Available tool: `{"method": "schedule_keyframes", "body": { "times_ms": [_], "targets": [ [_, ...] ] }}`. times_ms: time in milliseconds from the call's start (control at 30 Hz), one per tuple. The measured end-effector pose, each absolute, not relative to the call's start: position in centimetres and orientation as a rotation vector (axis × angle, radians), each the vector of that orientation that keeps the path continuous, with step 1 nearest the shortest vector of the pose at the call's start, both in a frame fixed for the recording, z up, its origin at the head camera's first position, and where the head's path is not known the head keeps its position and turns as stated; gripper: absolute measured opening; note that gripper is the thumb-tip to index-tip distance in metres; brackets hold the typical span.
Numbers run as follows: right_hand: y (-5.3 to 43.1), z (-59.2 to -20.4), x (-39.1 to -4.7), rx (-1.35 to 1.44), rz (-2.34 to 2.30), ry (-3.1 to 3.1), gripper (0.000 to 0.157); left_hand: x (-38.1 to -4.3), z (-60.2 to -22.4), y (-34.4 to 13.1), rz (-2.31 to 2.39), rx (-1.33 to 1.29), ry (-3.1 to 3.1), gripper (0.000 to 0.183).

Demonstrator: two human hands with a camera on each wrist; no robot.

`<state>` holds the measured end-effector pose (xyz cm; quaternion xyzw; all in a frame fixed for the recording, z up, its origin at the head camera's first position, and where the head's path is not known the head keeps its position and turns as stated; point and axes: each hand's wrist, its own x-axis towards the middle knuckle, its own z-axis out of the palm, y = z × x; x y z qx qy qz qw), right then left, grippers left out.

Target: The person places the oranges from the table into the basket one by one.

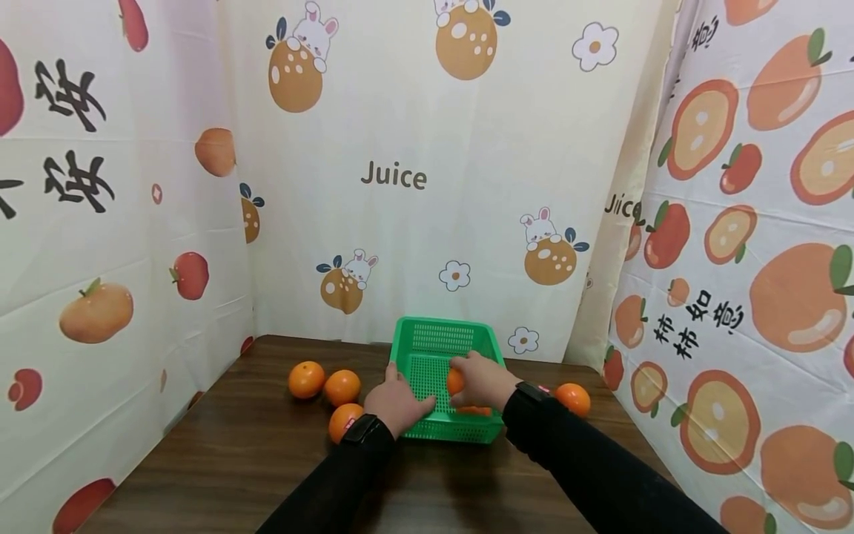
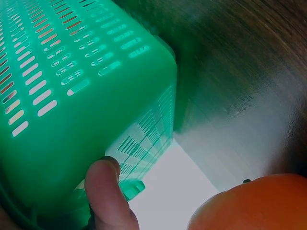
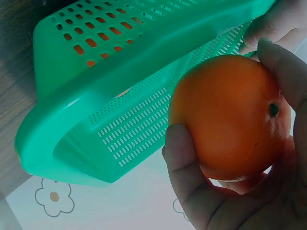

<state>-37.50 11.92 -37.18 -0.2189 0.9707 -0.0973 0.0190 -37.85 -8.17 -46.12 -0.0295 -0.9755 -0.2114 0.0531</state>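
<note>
A green plastic basket [image 1: 454, 432] with slotted walls stands on the table. My left hand [image 1: 395, 404] holds its left side, thumb at the front-left rim and one finger stretched along the left edge. In the left wrist view a fingertip [image 2: 104, 182] presses the outer wall of the basket [image 2: 139, 86]. My right hand [image 1: 485, 382] grips an orange [image 1: 455, 381] over the basket's right half. The right wrist view shows fingers and thumb wrapped round this orange [image 3: 225, 117], beside the basket rim [image 3: 144, 72]. Another orange [image 1: 475, 410] lies inside, partly hidden.
Left of the basket sit three oranges: one at the far left [image 1: 306, 380], a middle one [image 1: 342, 388] and a nearer one [image 1: 343, 421] by the left wrist. One more orange [image 1: 572, 399] is beyond the right forearm. Fruit-printed cloth [image 1: 414, 237] encloses the wooden table [image 1: 220, 445].
</note>
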Motion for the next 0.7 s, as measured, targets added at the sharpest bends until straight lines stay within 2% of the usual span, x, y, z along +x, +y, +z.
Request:
{"method": "schedule_keyframes", "body": {
  "times_ms": [533, 700],
  "targets": [
    [10.7, -37.3, -38.1, -0.723, -0.257, 3.002, 0.060, -37.6, -46.5, -8.2, -0.643, -0.120, -2.934, 0.097],
    [10.4, -38.3, -38.9, -0.724, -0.206, 2.989, 0.060, -37.7, -46.7, -8.2, -0.642, -0.131, -2.928, 0.090]
  ]
}}
